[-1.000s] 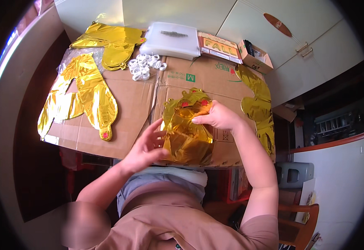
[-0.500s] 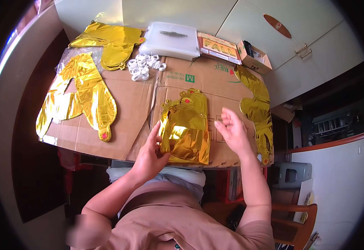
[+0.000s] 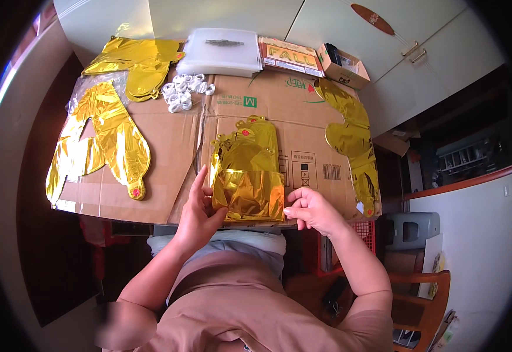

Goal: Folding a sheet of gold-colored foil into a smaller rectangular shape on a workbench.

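A gold foil balloon (image 3: pixel 247 193) lies flat and folded on the cardboard near its front edge, its lower part turned up in a shiny band. Small tabs and red marks show along its upper end. My left hand (image 3: pixel 196 212) rests against the balloon's left side, fingers stretched apart, with the thumb by the lower left corner. At the lower right corner, my right hand (image 3: pixel 312 211) has its fingers curled and thumb and fingertips closed at the foil's edge.
Other gold foil balloons lie at left (image 3: pixel 124 135), far left (image 3: pixel 144 58) and right (image 3: pixel 350 135). White ribbon coils (image 3: pixel 182 91), a translucent plastic case (image 3: pixel 221 53), a printed flat package (image 3: pixel 291 57) and a small open box (image 3: pixel 344 67) stand along the back.
My right hand has come down and left from above the cardboard to the folded balloon's right edge. The foil's lower part now lies flatter with a straight upper edge. The view has shifted slightly.
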A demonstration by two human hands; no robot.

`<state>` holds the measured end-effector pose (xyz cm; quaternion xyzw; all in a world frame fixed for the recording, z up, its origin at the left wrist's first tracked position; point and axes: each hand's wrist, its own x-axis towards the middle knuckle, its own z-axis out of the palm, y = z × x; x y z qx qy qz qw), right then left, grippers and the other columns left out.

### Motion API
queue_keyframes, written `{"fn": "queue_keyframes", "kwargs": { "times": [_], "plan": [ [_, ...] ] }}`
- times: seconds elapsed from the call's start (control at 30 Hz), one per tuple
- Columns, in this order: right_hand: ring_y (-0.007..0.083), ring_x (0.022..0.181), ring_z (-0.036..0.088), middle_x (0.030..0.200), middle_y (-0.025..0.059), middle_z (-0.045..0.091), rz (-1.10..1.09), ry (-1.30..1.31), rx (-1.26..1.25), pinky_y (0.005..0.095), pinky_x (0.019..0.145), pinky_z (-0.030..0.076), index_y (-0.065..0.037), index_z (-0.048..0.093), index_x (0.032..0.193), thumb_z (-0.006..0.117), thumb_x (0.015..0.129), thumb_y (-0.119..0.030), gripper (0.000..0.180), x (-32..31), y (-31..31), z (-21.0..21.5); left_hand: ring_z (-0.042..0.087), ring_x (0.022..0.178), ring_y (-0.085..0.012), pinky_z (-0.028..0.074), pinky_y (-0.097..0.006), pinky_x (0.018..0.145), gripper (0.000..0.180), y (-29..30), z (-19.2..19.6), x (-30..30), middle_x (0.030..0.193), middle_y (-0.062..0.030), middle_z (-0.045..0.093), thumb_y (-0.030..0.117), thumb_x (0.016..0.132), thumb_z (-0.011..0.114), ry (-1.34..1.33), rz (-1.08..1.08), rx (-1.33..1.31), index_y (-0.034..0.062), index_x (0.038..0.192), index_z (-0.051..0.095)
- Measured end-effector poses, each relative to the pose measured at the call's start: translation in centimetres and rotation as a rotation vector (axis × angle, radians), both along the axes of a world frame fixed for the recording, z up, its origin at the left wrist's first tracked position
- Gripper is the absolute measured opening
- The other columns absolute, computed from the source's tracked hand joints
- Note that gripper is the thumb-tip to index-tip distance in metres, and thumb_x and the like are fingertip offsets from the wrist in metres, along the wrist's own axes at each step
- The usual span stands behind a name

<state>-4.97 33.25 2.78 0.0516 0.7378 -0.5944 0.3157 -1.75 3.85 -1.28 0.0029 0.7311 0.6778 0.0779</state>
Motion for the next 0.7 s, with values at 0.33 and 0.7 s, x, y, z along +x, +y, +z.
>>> {"fn": "queue_keyframes", "kwargs": {
  "times": [0.33, 0.7],
  "plan": [
    [0.0064, 0.051, 0.056, 0.080, 0.0066, 0.068, 0.091, -0.216, -0.076, 0.0192, 0.044, 0.039, 0.001, 0.060, 0.110, 0.073, 0.092, -0.018, 0.029, -0.4, 0.2, -0.5, 0.059, 0.092, -0.0111, 0.052, -0.023, 0.076, 0.098, -0.1, -0.4, 0.2, 0.109, -0.0057, 0.046, -0.016, 0.085, 0.062, 0.020, -0.005, 0.040, 0.0119, 0.162, 0.009],
    [0.0071, 0.052, 0.059, 0.079, 0.0082, 0.069, 0.180, -0.191, 0.065, 0.0194, 0.046, 0.043, 0.001, 0.067, 0.100, 0.072, 0.093, -0.016, 0.020, 0.5, -0.5, -1.7, 0.056, 0.084, -0.0098, 0.052, -0.023, 0.072, 0.095, -0.3, -0.7, 0.2, 0.109, -0.0063, 0.047, -0.009, 0.086, 0.067, 0.046, -0.002, -0.001, 0.0109, 0.162, 0.014]
  ]
}}
